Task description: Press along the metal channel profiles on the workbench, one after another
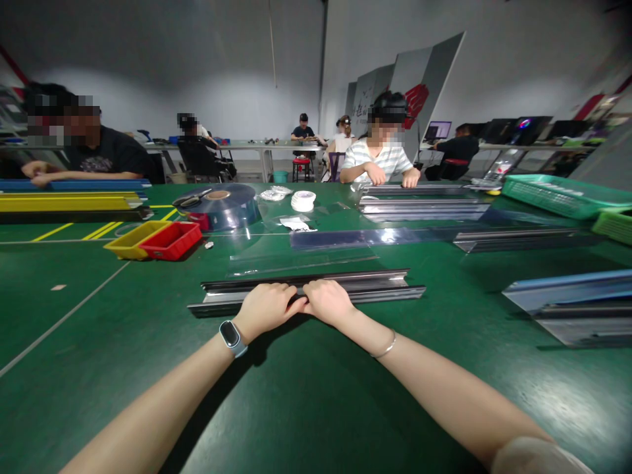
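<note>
A long black channel-shaped profile [375,288] with a pale inner face lies crosswise on the green table. Near its middle, my left hand [266,306] is closed over it, with a watch on the wrist. Beside it my right hand [326,301] also grips the profile, and the two thumbs meet at the near edge. Most fingertips are hidden behind the hands and inside the channel. Just beyond lies a clear plastic strip [301,262].
Red bin [172,242] and yellow bin [131,240] sit left of a film roll [227,204]. More profiles lie right [577,303] and far left [69,201]. A co-worker [378,155] handles profiles opposite. Green baskets [563,197] stand at the right.
</note>
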A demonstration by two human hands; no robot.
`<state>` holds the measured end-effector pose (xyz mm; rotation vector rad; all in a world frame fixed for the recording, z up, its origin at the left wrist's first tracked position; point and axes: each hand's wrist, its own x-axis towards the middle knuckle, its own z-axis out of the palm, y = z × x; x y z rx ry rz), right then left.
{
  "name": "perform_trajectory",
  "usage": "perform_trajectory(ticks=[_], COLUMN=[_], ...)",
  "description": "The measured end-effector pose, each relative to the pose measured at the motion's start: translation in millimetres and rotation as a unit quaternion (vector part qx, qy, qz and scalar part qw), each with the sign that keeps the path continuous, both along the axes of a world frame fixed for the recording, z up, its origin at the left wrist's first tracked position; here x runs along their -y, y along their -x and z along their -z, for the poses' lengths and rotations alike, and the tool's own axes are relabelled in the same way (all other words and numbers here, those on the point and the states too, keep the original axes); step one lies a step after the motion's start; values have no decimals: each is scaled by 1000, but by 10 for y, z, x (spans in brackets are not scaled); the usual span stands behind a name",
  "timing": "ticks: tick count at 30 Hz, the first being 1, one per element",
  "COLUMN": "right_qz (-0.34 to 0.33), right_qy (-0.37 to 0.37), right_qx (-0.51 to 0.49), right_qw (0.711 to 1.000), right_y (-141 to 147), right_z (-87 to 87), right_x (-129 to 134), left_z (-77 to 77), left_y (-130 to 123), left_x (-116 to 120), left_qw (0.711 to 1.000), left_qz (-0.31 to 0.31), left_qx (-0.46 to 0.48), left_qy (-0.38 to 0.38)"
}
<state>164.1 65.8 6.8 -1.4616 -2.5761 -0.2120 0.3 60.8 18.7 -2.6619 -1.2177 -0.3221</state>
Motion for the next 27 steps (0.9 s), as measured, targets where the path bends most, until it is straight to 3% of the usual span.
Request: perform_trajectory(ticks=[10,18,27], right_qz=[30,-5,1], right_qy=[-26,-15,-9], right_qx=[-11,12,17], right_qw=[999,1000,1000], right_y=[-117,-129,-128], right_z=[23,7,29], right_x=[48,-19,-44], left_z=[66,97,107], left_y=[9,14,7], left_x=[-10,-27,-26], left_qw=[1000,1000,999], left_qz=[-14,-4,2], left_qx=[0,18,25], left_qy=[-24,-19,-26])
